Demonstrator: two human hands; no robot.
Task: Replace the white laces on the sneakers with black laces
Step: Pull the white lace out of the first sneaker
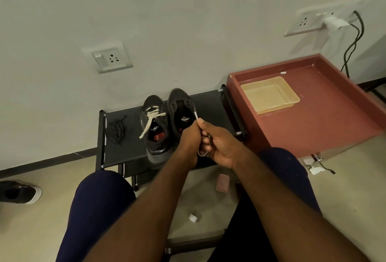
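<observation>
- The left hand (189,138) and the right hand (219,144) are meeting knuckle to knuckle, both clenched around a loose white lace (196,115).
- The fingers (206,140) of the right hand are curling round the lace, and the left hand is pinching it at the top.
- One end of the lace is sticking up just above the fingers, and a loop of it is hanging out just below them.
- The unlaced sneaker (179,107) is standing just behind the fingers, its eyelets showing no lace; whether the held lace is touching it cannot be told.
- The laced sneaker (154,128) is sitting to the left of the fingers, touching the first one, with a second white lace (153,115) trailing over its opening.
- The black laces (116,130) are lying in a heap well to the left of the fingers.
- Both sneakers and the heap are resting on a shoe rack (208,103) under and behind the fingers.
- A red tray (313,115) is sitting to the right of the fingers, with a beige tray (269,94) inside it.
- A pink case (223,182) is lying on the floor below the fingers.
</observation>
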